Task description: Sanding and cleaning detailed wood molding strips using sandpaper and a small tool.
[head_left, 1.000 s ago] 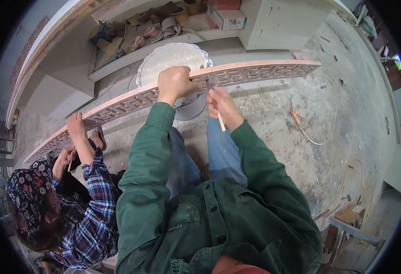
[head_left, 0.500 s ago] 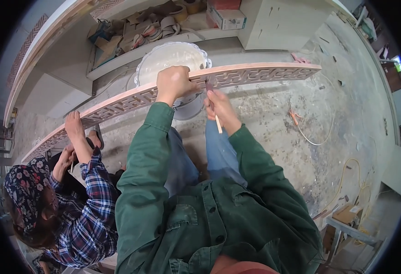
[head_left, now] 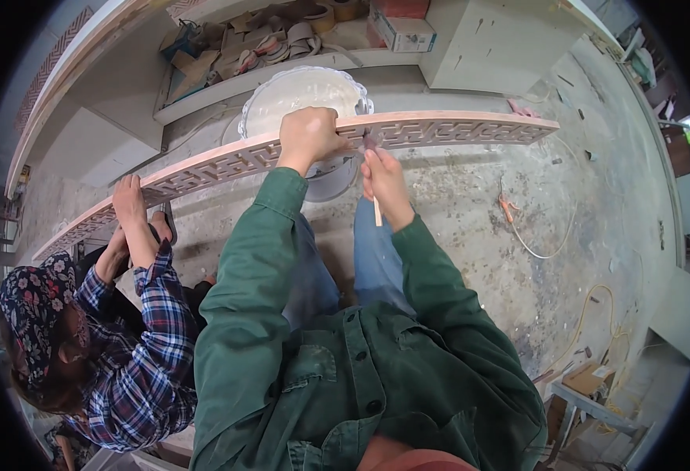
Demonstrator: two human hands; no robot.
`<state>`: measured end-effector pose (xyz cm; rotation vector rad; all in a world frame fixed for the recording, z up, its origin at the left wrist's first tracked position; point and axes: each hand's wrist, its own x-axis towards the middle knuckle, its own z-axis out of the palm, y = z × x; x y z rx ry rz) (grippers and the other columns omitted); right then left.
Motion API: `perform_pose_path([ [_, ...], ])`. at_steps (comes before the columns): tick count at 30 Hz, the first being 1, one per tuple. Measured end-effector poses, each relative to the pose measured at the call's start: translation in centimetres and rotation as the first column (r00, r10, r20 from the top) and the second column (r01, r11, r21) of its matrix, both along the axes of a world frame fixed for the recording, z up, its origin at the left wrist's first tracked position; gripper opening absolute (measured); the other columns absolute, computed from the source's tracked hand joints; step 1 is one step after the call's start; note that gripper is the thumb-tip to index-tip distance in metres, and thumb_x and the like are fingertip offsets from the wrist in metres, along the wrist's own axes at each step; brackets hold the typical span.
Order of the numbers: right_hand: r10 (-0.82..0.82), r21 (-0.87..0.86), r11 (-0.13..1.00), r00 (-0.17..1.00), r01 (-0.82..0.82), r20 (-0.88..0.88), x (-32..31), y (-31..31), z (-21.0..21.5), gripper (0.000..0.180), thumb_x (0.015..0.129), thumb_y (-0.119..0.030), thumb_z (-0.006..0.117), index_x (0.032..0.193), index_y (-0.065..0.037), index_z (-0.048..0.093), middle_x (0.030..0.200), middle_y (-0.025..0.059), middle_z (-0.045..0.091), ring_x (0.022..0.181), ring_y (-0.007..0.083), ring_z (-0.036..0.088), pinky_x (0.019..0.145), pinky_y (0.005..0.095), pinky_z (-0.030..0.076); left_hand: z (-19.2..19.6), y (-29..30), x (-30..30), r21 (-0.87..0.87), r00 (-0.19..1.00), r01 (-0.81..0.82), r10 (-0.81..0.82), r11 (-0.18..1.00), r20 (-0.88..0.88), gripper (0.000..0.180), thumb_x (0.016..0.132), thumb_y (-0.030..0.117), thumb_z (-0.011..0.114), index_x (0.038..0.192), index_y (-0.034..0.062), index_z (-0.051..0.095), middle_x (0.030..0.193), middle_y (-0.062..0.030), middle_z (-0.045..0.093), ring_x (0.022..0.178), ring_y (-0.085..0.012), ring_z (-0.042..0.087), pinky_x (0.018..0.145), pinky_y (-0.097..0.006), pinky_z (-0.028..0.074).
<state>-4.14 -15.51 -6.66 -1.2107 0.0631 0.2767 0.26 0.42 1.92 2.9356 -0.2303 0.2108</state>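
A long, narrow wooden panel with carved fretwork (head_left: 463, 130) runs crosswise in front of me, its left end nearer than its right. My left hand (head_left: 307, 138) is closed over its top edge near the middle. Just right of it, my right hand (head_left: 386, 184) grips a thin wooden stick (head_left: 377, 212). The pale end of the stick hangs below my fist; a dark, flat part above my fingers meets the fretwork. Behind the panel, a round white tub (head_left: 290, 98) with a scalloped rim is partly hidden by the panel and my left hand.
At left, a co-worker in a plaid shirt (head_left: 168, 345) has a hand (head_left: 130, 200) on the panel. Behind are a white cabinet (head_left: 486, 47) and a shelf of tape rolls and sanding scraps (head_left: 270, 51). An orange-handled tool with a cord (head_left: 507, 210) lies on the stained floor.
My left hand and the panel appear slightly further right in the picture. The stick's dark part stays against the fretwork, and both my grips are unchanged.
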Motion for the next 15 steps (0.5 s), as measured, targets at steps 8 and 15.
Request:
perform_pose_path([
  [8, 0.057, 0.077, 0.996, 0.989, -0.047, -0.139, -4.1, -0.9, 2.5, 0.020, 0.100, -0.024, 0.045, 0.105, -0.006, 0.054, 0.063, -0.0030, 0.045, 0.040, 0.0067, 0.037, 0.034, 0.0244, 0.030, -0.5, 0.8, 0.0, 0.014, 1.000, -0.001, 0.001, 1.000, 0.012, 0.033, 0.060, 0.039, 0.080, 0.077, 0.0118, 0.073, 0.075, -0.0124, 0.070, 0.074, -0.0294, 0.068, 0.067, -0.041, 0.053],
  [15, 0.041, 0.013, 0.999, 0.998, -0.041, -0.038, -0.4, -0.2, -0.9, 0.021, 0.101, -0.025, 0.046, 0.107, -0.007, 0.054, 0.064, -0.0034, 0.045, 0.039, 0.0053, 0.035, 0.035, 0.0229, 0.029, 0.7, 0.1, 0.1, 0.020, 1.000, -0.001, 0.001, 1.000, -0.022, 0.036, 0.060, 0.041, 0.080, 0.078, 0.0114, 0.073, 0.076, -0.0119, 0.070, 0.074, -0.0298, 0.068, 0.066, -0.041, 0.053],
])
